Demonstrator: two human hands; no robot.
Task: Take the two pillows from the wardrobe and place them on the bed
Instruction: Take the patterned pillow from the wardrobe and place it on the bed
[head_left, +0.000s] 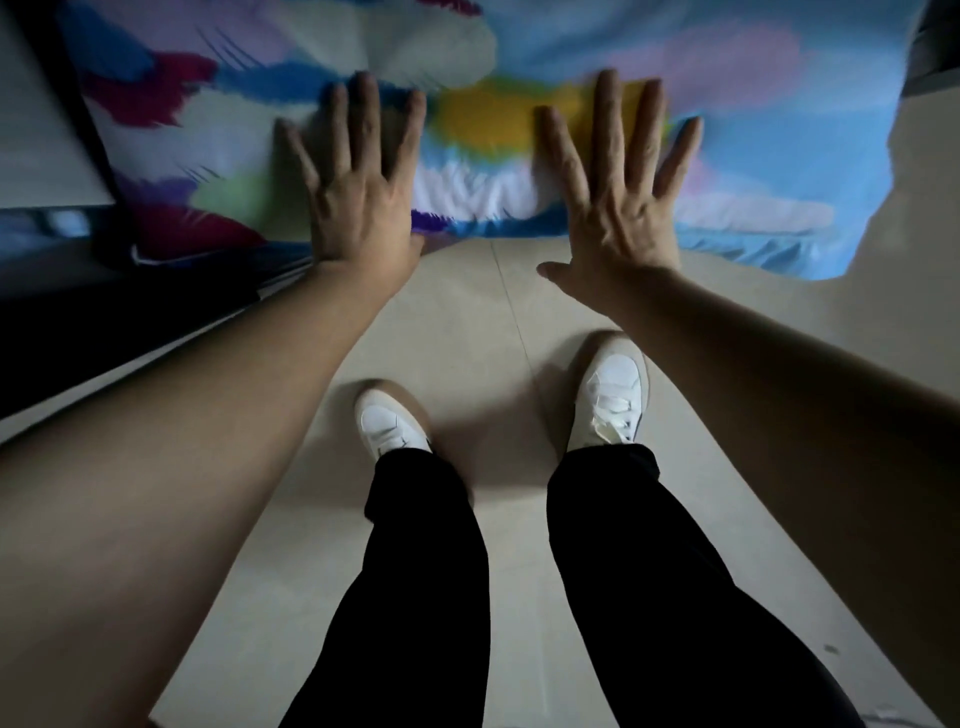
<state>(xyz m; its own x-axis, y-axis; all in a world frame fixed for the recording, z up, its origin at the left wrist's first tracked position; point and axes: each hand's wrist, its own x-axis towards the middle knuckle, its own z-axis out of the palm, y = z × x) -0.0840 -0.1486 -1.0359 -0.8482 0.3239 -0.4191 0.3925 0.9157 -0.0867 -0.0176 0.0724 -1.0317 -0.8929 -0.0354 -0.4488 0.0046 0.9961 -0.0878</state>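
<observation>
Head view looks down on a pale tiled floor (467, 332), open between the person's white shoes (608, 400) and the bed (753, 156), whose colourful sheet fills the upper frame, blurred and cut off. Dark furniture (104, 312) crowds the left edge. Left hand (358, 208) and right hand (618, 218) are spread flat, fingers released, holding nothing; no pillow can be made out

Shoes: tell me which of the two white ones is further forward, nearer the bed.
The right shoe: it stands ahead of the left shoe, its toe closer to the colourful bedsheet.
</observation>
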